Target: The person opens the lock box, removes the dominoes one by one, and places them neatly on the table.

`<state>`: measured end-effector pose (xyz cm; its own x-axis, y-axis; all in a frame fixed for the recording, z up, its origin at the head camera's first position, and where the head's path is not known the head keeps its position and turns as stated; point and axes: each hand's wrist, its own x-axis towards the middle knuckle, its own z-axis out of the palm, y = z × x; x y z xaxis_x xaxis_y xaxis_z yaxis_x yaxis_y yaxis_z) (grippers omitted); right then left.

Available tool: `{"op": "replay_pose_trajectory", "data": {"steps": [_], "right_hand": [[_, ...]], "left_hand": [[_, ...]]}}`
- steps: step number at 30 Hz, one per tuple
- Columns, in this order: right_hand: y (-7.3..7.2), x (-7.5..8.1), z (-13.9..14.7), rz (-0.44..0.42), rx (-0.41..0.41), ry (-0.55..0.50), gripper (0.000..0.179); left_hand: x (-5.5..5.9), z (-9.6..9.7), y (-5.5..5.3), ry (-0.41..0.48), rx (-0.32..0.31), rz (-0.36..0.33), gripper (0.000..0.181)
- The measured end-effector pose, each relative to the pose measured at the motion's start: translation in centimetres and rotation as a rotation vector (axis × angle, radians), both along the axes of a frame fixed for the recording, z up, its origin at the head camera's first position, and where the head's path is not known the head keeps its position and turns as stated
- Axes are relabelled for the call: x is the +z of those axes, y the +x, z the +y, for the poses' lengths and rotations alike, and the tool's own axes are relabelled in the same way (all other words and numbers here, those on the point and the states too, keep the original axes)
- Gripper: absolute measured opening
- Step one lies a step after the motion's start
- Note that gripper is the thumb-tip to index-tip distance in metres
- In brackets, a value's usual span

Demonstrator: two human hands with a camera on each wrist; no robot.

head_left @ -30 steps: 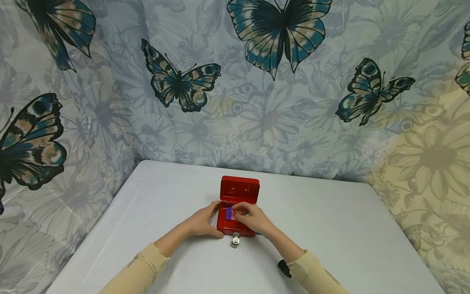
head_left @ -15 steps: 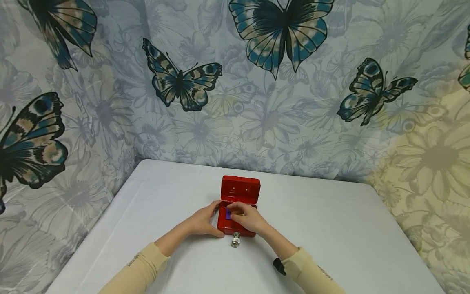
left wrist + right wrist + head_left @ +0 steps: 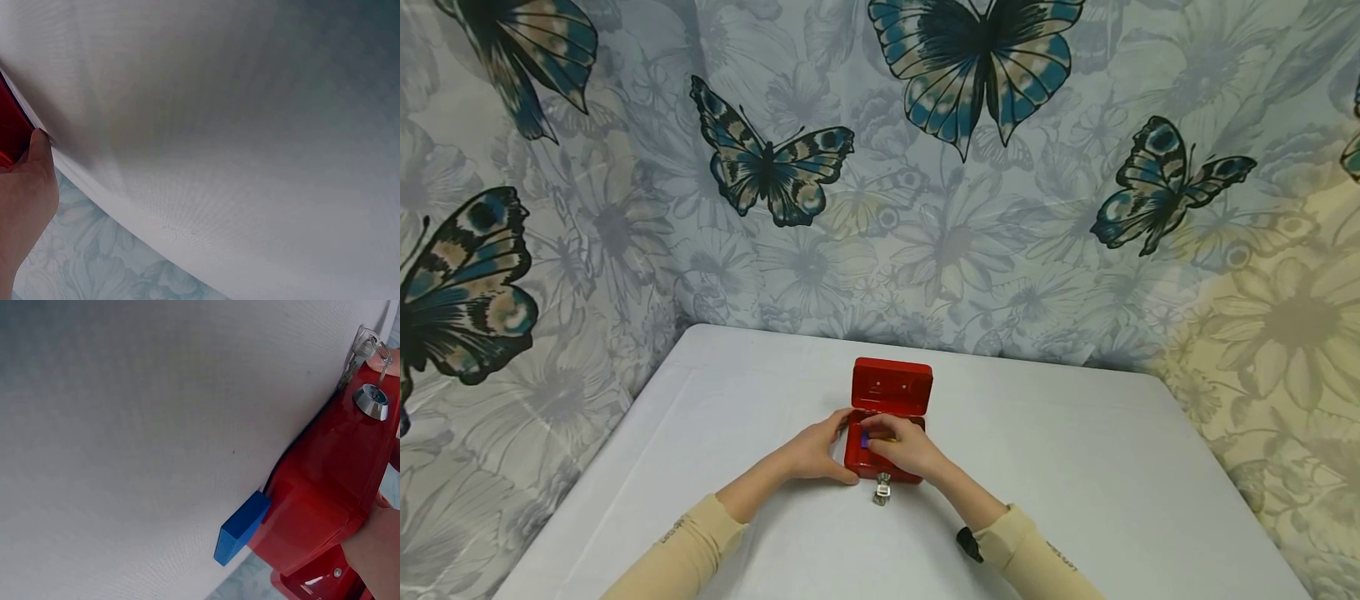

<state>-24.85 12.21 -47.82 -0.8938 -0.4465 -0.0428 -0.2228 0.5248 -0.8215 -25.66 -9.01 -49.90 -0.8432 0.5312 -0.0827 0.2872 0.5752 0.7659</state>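
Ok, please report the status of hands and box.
Left hand grips red box. Right hand over it, by purple piece, grip unclear. Lid open. Blue block beside box.

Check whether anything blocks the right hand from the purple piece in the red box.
Nothing visible does. The red box has its lid raised at the back, and the right hand is at the purple piece. The left hand only holds the box's left side.
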Motion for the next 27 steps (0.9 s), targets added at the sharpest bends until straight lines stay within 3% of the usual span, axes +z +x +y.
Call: {"op": "replay_pose_trajectory", "data": {"steps": [11,17,27], "right_hand": [[0.40,0.38,-0.21,-0.023,0.023,0.002,0.035],[0.21,0.50,-0.15,0.002,-0.027,-0.024,0.032],[0.17,0.37,-0.22,-0.050,-0.069,-0.019,0.035]], "left_hand": [[-0.06,0.00,-0.13,0.008,-0.011,0.003,0.103],[0.04,-0.06,-0.06,0.015,-0.013,0.005,0.104],[-0.11,-0.02,-0.06,0.014,-0.004,-0.007,0.103]]}}
